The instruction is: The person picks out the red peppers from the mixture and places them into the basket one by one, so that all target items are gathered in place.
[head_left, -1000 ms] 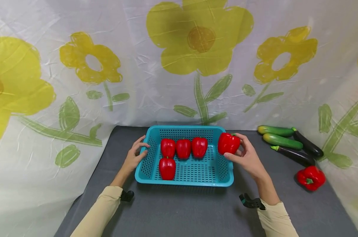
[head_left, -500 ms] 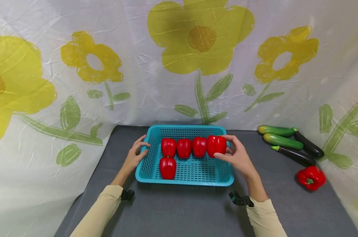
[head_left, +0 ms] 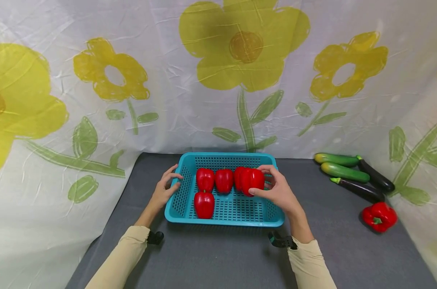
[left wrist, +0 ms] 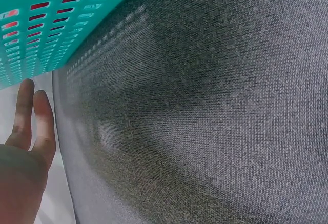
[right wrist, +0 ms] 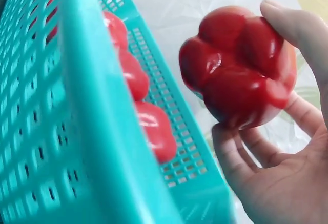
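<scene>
Lower centre of the head view, the right hand [head_left: 279,192] grips 1 red pepper [head_left: 252,182] over the blue basket [head_left: 223,222]; the left hand [head_left: 164,188], fingers loosely spread, touches the basket's left end. The pepper is probably light, firm, slick: best held around its lobes.

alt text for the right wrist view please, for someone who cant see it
A right hand holds a red pepper, lobed end toward the camera, over a teal basket. Beyond the basket's near wall, three more peppers show, partly hidden by it. Behind is a pale cloth with faint yellow and green shapes.
</scene>
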A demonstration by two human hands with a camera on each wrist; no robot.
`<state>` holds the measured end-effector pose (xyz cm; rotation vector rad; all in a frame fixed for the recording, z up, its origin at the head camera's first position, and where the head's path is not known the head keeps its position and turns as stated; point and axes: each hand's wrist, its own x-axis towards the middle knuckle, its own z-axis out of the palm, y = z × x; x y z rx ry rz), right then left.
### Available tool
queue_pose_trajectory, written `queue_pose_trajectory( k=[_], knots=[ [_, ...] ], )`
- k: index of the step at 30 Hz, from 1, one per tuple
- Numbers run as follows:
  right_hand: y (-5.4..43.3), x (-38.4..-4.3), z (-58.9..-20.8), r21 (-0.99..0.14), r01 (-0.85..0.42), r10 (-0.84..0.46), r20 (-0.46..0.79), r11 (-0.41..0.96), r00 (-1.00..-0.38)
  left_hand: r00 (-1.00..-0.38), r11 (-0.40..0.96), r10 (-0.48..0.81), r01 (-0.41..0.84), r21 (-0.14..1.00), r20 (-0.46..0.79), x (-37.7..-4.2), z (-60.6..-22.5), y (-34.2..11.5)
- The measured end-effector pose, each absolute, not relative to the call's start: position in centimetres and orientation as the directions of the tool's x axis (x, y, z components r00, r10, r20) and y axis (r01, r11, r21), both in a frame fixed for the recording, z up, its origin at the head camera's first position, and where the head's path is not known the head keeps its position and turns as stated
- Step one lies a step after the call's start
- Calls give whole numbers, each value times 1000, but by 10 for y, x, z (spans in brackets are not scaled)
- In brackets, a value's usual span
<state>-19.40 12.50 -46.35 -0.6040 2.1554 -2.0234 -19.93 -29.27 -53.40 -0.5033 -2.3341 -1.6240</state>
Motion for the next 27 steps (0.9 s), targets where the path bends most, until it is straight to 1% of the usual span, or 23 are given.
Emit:
queue_pose_trajectory(
  k=[4, 9, 14, 19, 27],
  knots=[
    [117, -193, -461, -987, -160, -397, 134, 33, -908, -910, 310, 136, 415, 855, 392, -198, -533, -292],
    [107, -195, -459, -989, -150, -443, 130, 11, -887, -907, 300, 137, 422, 856, 399, -198, -532, -291],
    [97, -195, -459, -991, -132, -448, 116, 4, -887, -899, 325, 149, 437, 839, 411, -200, -535, -293],
    [88, -197, -462, -992, -122, -447, 95, 33, -889, -885, 325, 163, 465, 823, 436, -201, -537, -294],
    [78, -199, -465, -994, -102, -478, 77, 26, -875, -887, 320, 161, 461, 827, 432, -201, -536, -295]
  ],
)
